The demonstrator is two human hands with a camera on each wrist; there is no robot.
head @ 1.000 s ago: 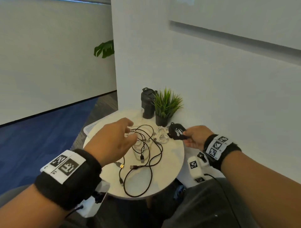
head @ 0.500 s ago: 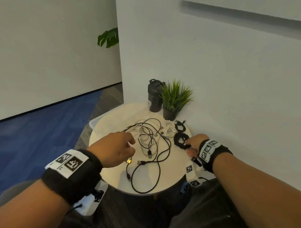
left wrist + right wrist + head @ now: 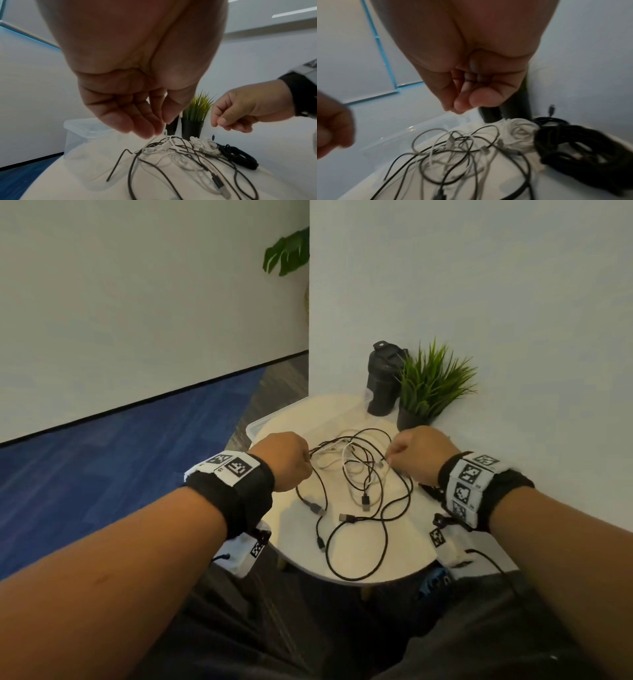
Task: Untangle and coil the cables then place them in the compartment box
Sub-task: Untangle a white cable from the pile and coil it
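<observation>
A small round white worktop (image 3: 356,563) is set against a pale wall, with blue carpet beyond it. At its back a dark bottle (image 3: 383,380) and a potted grass plant (image 3: 428,392) are seen, and a clear plastic compartment box (image 3: 80,129) stands at the far left edge.

A loose tangle of cables (image 3: 356,484), black and white strands crossed over one another, is spread across the middle of the worktop. Beside it, on the right, a white coil (image 3: 520,134) and a black coil (image 3: 573,146) are already laid down, outside the box.

The left hand (image 3: 286,462) is held over the left side of the tangle, and in the left wrist view a thin white strand is pinched between thumb and fingertips (image 3: 154,128). The right hand (image 3: 418,455) is held over the right side with its fingers curled together; a fine strand may be pinched there, but this cannot be told for certain.

The untangling step appears to be in hand, with a white cable being singled out. For the next move, the pinched strand would need to be lifted and drawn clear of the black loops crossing it, without the whole tangle being dragged along, before coiling is begun.
</observation>
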